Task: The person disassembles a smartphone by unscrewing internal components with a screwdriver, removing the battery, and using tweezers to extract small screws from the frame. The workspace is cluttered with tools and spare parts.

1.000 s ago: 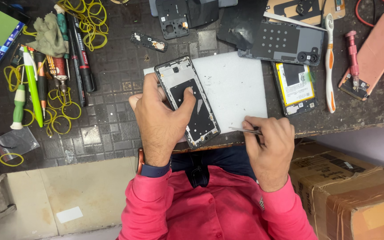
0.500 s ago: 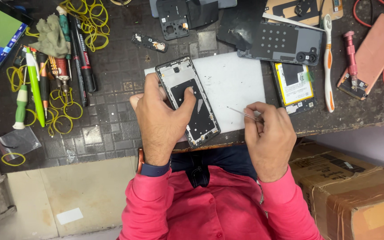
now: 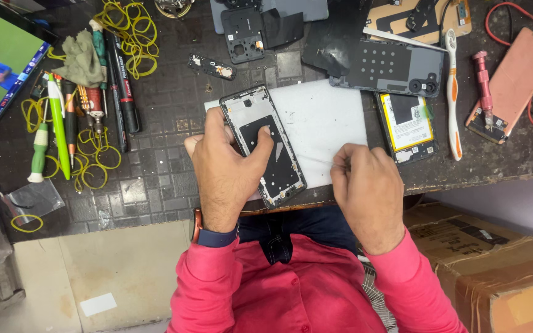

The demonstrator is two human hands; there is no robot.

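An opened phone frame (image 3: 265, 145), back cover off, lies on a white mat (image 3: 325, 123) at the table's near edge. My left hand (image 3: 226, 169) grips its left side, thumb pressed on the dark inner plate. My right hand (image 3: 368, 191) sits to the right of the phone over the mat's lower right corner, fingers pinched on thin metal tweezers (image 3: 316, 158) whose tip points left toward the phone. The tweezers' tip stays a little short of the frame.
A phone battery (image 3: 407, 126), a dark back cover (image 3: 390, 66) and a white toothbrush (image 3: 451, 92) lie right of the mat. Screwdrivers, pens (image 3: 57, 126) and yellow rubber bands (image 3: 128, 28) crowd the left. A lit screen (image 3: 1, 61) sits far left; cardboard boxes (image 3: 495, 265) stand lower right.
My right hand has moved up and left from the table edge onto the mat, bringing the tweezers closer to the phone. My left hand has kept its hold on the frame.
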